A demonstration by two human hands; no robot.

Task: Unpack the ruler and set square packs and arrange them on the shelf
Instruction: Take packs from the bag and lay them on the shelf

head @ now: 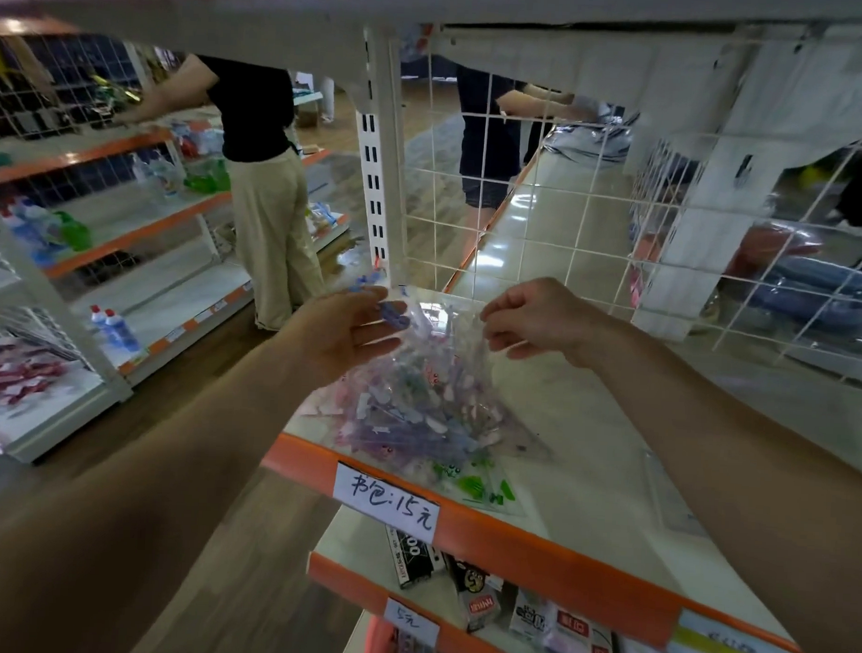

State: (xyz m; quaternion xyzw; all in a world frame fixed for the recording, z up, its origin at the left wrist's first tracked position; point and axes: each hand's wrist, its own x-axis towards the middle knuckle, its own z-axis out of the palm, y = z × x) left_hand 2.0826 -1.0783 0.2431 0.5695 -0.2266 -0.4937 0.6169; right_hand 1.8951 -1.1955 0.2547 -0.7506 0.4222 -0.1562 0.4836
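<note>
A clear plastic bag [432, 375] full of printed ruler and set square packs stands tilted on the cream shelf [585, 478] near its left end. My left hand [351, 328] holds the bag's upper left edge, fingers partly extended around the plastic. My right hand [532, 320] pinches the bag's upper right edge with curled fingers. A transparent set square [522, 442] lies flat under the bag's right side. A pack with green print [482, 489] lies at the shelf's front edge.
The shelf has an orange front strip with a handwritten price label [386, 503]. A white wire grid [545, 223] backs it. A lower shelf [507, 607] holds small packaged goods. Two people [263, 174] stand in the aisles beyond. Another shelving unit [104, 246] stands at left.
</note>
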